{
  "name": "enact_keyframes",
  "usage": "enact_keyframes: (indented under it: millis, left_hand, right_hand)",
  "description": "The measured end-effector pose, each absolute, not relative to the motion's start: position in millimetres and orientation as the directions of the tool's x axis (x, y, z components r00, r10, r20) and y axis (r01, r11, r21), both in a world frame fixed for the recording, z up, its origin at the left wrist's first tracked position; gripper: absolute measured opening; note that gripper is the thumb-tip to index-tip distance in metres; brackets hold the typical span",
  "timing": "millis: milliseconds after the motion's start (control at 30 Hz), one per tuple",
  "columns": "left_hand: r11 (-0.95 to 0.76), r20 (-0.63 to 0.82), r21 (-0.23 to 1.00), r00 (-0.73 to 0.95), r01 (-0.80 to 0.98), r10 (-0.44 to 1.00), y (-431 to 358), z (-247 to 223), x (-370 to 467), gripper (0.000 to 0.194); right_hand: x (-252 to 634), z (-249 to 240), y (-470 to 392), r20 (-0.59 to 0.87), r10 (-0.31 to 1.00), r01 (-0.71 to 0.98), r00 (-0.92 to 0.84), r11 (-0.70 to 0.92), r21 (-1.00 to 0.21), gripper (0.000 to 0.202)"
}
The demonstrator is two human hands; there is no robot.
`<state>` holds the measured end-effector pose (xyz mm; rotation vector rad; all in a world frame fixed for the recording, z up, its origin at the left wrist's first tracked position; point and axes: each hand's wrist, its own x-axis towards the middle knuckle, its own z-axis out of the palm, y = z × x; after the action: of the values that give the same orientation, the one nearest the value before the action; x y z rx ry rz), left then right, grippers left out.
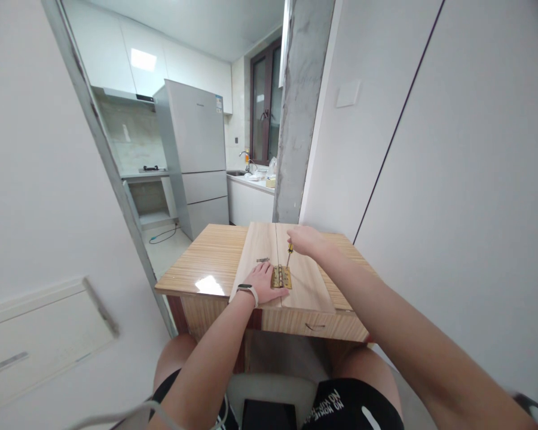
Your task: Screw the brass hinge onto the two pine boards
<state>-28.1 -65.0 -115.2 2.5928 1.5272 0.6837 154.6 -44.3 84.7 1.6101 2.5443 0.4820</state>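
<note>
Screwdriver (290, 253) stands slightly tilted, its handle gripped in the closed fingers of the right hand (303, 240), its tip at the right leaf of the brass-coloured hinge (281, 277). I see the hinge spanning the seam between two boards (309, 283) on the table (210, 254). Left hand (264, 283) lies with fingers open, bracing hinge and boards. Small metal pieces (263, 260) (too tiny for me to identify) rest just beyond it.
</note>
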Motion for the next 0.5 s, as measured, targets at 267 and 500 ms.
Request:
enact_keyframes:
  millis: [267,500]
  left_hand:
    - [-0.510,0.357,0.260,0.409,0.820,0.840,-65.0,-115.9,-29.6,0.099]
    - [-0.520,0.358,0.293,0.412,0.802,0.838,-65.1,-115.8,-29.1,0.097]
  right_hand:
    - [170.3,82.1,-43.9,0.058,0.786,0.750,-0.616,0.563,0.347,0.028]
    - [164.7,81.8,-40.8,0.070,0.838,0.809,-0.540,0.495,0.316,0.029]
